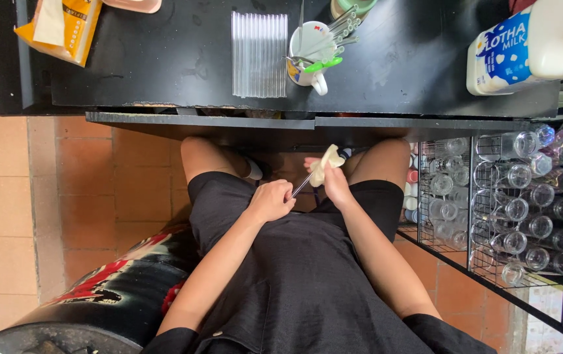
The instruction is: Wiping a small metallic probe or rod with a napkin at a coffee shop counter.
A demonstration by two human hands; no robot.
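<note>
Currently, straw: thin clear straw (302, 185) held over the lap, below the counter (163, 59) edge, tilted.
Cloth: pale cloth (326, 164) wrapped round the straw's upper end.
Left hand: left hand (271, 200) fisted on the straw's lower end.
Right hand: right hand (335, 185) pinched shut on the cloth.
Counter: row of clear straws (259, 54), mug (307, 62) of straws, milk jug (524, 46).
Rack: wire rack (491, 196) of glass bottles, person's right.

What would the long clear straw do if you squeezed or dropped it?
The straw, pinched in the left hand, looks thin, straight and see-through, so probably stiff and light. If it is glass, it could crack. Being round, it would likely roll. The right hand wraps a cloth around it.
</note>
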